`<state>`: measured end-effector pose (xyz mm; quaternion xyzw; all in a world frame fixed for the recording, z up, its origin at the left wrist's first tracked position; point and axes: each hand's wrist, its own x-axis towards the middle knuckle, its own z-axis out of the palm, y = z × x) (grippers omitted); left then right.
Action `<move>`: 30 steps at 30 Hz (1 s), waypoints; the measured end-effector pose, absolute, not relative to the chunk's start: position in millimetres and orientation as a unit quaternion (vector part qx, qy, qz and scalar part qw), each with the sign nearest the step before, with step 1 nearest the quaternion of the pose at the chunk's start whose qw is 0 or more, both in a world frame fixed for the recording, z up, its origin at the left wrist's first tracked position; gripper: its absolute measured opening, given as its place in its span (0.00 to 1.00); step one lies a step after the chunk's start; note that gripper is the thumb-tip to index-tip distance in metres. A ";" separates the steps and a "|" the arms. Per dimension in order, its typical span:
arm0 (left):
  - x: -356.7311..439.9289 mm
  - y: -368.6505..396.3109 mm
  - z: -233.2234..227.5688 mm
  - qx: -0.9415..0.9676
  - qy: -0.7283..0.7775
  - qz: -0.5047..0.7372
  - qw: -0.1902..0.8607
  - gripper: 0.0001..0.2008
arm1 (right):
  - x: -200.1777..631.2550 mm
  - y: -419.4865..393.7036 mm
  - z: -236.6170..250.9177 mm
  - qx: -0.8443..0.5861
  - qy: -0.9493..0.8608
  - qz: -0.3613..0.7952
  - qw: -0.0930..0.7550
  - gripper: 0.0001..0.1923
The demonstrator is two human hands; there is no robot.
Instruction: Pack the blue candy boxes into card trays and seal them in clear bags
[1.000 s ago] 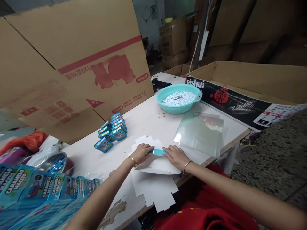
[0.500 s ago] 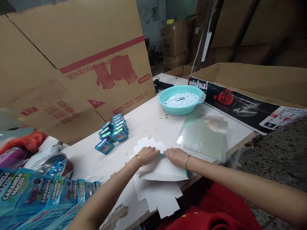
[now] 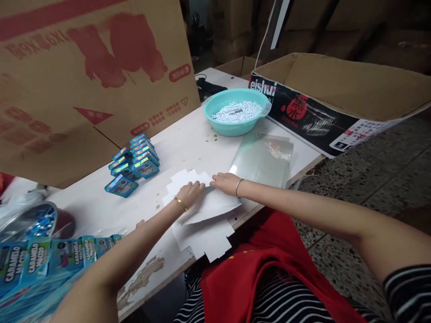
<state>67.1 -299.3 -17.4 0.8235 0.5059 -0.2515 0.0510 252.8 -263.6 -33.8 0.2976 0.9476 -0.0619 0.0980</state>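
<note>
A white cardboard sheet (image 3: pixel 215 205) with stepped cut-outs lies before me, partly bent up, and a strip of blue shows at its folded edge. My left hand (image 3: pixel 191 194) is closed, its fingers pinching that far edge. Close beside it, my right hand (image 3: pixel 226 183) pinches the same edge from the right. Both sets of fingertips are partly hidden. Under the bent sheet lies more white cut cardboard (image 3: pixel 204 240), its notched flaps reaching the table's front edge.
Several small blue boxes (image 3: pixel 121 185) stand left of the sheet. Clear plastic sheets (image 3: pixel 261 159) lie to the right, behind them a turquoise basin (image 3: pixel 232 129) of white pellets. A big carton (image 3: pixel 134 94), a black-printed box (image 3: pixel 313 121), a metal bowl (image 3: pixel 62 222) and packed blue boxes (image 3: pixel 62 258) surround the worktable.
The camera view has tilted down and shifted right, so everything appears higher and further left. Both hands keep their pinch on the sheet's edge, with little visible movement.
</note>
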 end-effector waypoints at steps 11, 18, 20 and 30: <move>51.8 -362.9 19.7 0.800 0.486 -0.012 0.351 0.12 | 264.2 -250.8 -25.9 0.319 0.931 -0.165 0.057 0.19; 45.8 -332.1 -20.8 0.757 0.530 0.085 0.373 0.07 | 284.3 -332.6 -47.9 0.299 0.933 -0.056 -0.192 0.30; 47.0 -340.0 -25.2 0.829 0.499 0.082 0.241 0.12 | 286.3 -347.9 -72.5 0.315 0.924 0.010 -0.215 0.25; 58.8 -387.3 -40.3 0.848 0.525 0.000 0.072 0.09 | 275.5 -353.5 -73.2 0.379 0.921 -0.056 -0.074 0.10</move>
